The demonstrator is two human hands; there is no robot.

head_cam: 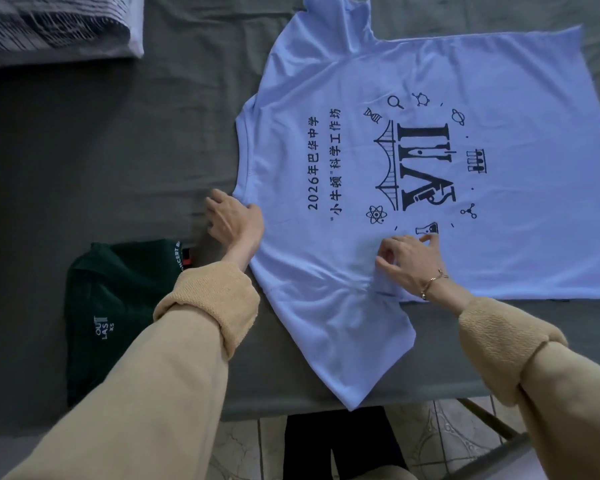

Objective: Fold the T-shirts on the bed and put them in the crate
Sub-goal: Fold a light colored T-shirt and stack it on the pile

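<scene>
Lying spread flat on the grey bed (118, 133), the pale blue T-shirt (326, 81) has its shoulder edge gripped by the left hand (234, 220) while the right hand (409, 259) pinches its chest fabric, beside a folded green T-shirt (118, 306).

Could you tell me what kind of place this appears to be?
Probably a bedroom at home: a bed with a grey sheet, striped bedding at its far corner, T-shirts laid out, and a tiled floor below.

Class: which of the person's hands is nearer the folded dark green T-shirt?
Left. The left hand is just above the green T-shirt; the right hand is farther right.
</scene>
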